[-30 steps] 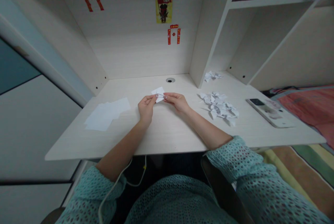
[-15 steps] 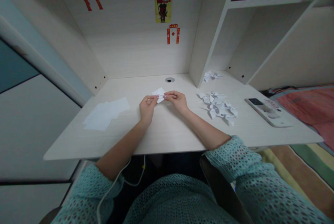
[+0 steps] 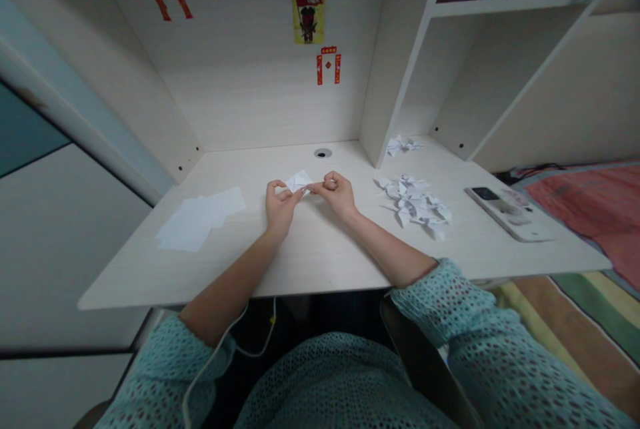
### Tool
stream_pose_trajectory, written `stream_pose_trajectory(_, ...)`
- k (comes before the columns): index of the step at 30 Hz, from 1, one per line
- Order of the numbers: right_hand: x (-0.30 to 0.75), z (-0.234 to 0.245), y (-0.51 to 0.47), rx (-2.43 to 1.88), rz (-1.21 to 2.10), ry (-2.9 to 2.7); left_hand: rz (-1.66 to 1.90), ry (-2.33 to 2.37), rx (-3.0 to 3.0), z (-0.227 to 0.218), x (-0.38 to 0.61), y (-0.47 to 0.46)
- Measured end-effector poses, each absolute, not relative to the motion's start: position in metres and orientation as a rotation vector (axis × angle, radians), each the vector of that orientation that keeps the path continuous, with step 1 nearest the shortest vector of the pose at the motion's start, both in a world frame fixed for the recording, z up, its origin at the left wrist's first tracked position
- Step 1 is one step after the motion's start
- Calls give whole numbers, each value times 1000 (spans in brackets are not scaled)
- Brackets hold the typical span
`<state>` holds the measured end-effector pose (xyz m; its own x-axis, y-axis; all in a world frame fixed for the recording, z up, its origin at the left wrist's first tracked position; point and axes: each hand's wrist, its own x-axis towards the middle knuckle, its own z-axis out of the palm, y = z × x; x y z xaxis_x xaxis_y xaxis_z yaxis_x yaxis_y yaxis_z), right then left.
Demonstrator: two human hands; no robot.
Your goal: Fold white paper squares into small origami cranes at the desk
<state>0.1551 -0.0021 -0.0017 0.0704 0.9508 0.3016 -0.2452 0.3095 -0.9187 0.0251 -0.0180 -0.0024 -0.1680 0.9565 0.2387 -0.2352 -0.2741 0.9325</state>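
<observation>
A small folded piece of white paper is held just above the desk, between my two hands. My left hand pinches its near left side with thumb and fingers. My right hand grips the near right corner, its thumb and index fingertip close to my left fingertips. Creases show on the paper's upper face; its lower edge is partly hidden by my fingers. To the left lie flat white paper sheets, overlapping one another. On the right is a loose pile of folded white paper pieces.
More folded paper pieces lie by the shelf's upright panel. A phone rests at the desk's right side. Behind my hands is a round cable hole in the desk. A white cable hangs across my left sleeve.
The paper has turned and tilted a little between my fingers, and my right fingertips have shifted to its near corner. The whole view has moved slightly.
</observation>
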Motion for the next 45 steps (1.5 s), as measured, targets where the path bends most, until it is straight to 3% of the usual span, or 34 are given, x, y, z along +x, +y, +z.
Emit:
stream_pose_trajectory(29, 152, -13, 5, -926, 1178, -1159, 1633, 997, 1216, -10, 23, -15)
stream_pose_trajectory(45, 150, -22, 6, -987, 1047, -1336, 1604, 1099, 1089, -1, 21, -17)
